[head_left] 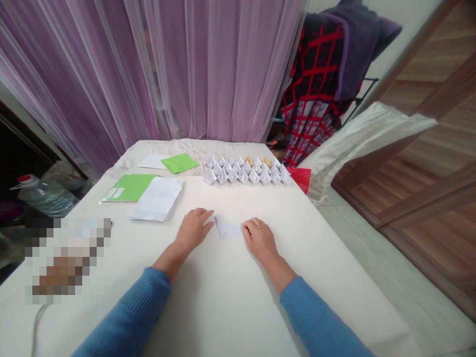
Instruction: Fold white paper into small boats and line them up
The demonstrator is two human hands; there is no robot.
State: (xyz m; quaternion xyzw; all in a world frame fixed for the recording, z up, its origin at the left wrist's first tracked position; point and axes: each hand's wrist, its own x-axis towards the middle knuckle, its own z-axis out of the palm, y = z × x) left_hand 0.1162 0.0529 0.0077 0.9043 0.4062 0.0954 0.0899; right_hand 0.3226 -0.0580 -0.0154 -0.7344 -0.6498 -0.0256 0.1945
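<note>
A small folded piece of white paper (227, 229) lies on the table between my hands, its lower point towards me. My left hand (194, 228) is beside its left corner, thumb and forefinger apart and nothing between them. At the paper's right corner, my right hand (259, 238) has its fingers curled in and pinches the edge. Beyond them stand rows of folded white paper pieces (243, 174) with pointed tips, two yellowish ones (267, 162) among the back row. A stack of white paper sheets (156, 199) is to the left of my left hand.
Under the sheets is a green packet (130, 187); another green packet (180, 163) lies farther back. Something red (302, 178) sits at the right edge of the white table (223, 307). A blurred-out object (70, 263) with a cable (36, 322) lies at left.
</note>
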